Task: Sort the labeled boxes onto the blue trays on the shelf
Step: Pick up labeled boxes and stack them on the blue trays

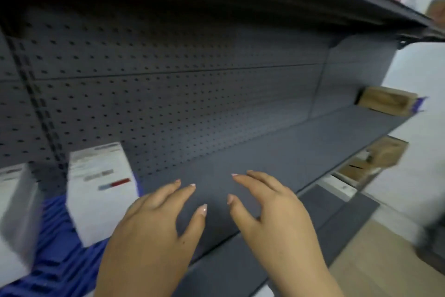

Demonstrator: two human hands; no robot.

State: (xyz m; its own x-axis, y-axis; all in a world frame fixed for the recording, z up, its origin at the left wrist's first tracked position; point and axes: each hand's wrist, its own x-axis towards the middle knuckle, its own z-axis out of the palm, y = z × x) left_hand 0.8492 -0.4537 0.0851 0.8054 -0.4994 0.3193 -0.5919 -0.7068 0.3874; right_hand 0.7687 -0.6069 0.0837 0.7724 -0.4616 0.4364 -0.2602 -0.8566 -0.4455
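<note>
1. Left hand [154, 229], right hand [272, 214]: grip wide, empty, over shelf [277, 152].
2. White box [101, 190]: on blue tray [57, 243], 9 o'clock of hands.
3. Step, judged: between placements; next needs another labeled box fetched.

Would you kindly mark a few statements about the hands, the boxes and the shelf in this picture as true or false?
1. The left hand and the right hand hold nothing above the dark grey metal shelf board. True.
2. The white rectangular labelled box stands directly on the bare shelf board. False: it stands on the blue ribbed plastic tray.
3. The dark grey back panel of the shelf is perforated. True.
4. The brown cardboard box lies between the two hands. False: it sits far off, at the right end of the shelf.
</note>
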